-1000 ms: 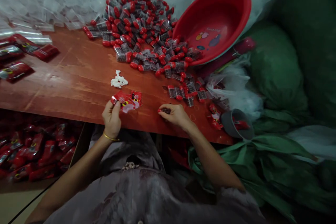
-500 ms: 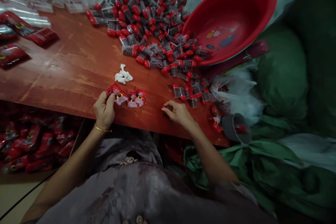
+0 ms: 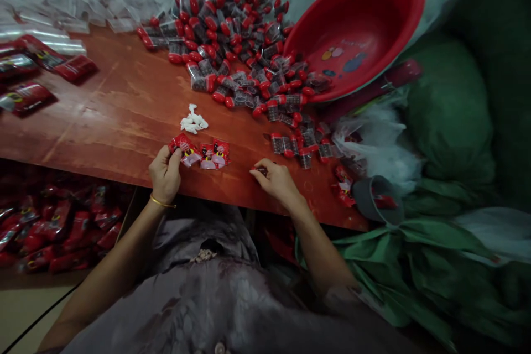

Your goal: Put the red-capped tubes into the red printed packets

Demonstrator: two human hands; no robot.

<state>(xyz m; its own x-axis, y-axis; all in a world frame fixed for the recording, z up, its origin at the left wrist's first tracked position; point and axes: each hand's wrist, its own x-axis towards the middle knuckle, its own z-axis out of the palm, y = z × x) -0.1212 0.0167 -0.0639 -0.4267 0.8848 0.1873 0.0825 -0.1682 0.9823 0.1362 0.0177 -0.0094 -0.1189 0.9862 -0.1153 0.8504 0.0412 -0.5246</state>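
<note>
My left hand (image 3: 165, 175) pinches the corner of a small red printed packet (image 3: 185, 148) just above the table. Two similar red packets (image 3: 214, 154) lie overlapping right beside it, to the right. Behind them sits a small heap of white pieces (image 3: 193, 120). My right hand (image 3: 277, 180) is closed on a small red-capped tube (image 3: 261, 169), mostly covered by the fingers, low over the table near its front edge. Several loose red-capped clear tubes with dark contents (image 3: 305, 138) lie beyond that hand.
A large pile of red-capped tubes (image 3: 232, 27) spreads back to a tilted red basin (image 3: 373, 22). At right stand a grey cup (image 3: 375, 199) and a clear plastic bag (image 3: 377, 146). Larger red packages (image 3: 29, 97) lie far left; a box below holds several more (image 3: 62, 227).
My right hand has moved slightly left, toward the packets, with the tube in its fingers. My left hand keeps its hold on the packet. The camera view has shifted a little.
</note>
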